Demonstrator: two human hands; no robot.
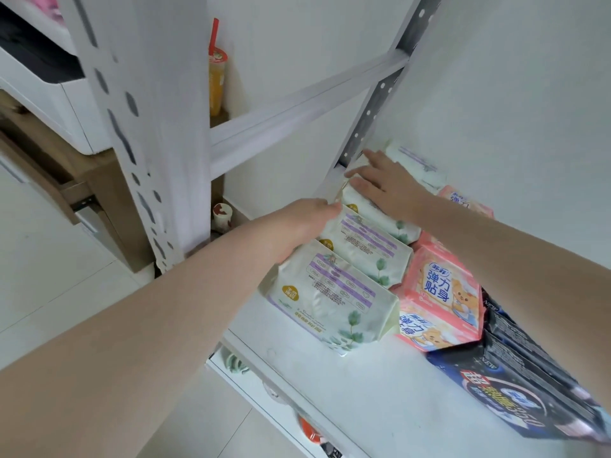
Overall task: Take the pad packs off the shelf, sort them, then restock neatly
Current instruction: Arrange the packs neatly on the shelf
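Head view is showing a white shelf (347, 398) carrying three sorts of pad packs in rows: nearest, two dark packs (515, 385) at the right edge; beside them three pink packs (439, 292); leftward, four pale green-leaf packs (334, 299) running back to the wall, the farthest only partly visible. The left hand (307, 223) is curling round the second green pack's left end. The right hand (383, 180) is lying flat, fingers straight, on the third. A perforated upright (370, 104) is standing just behind them.
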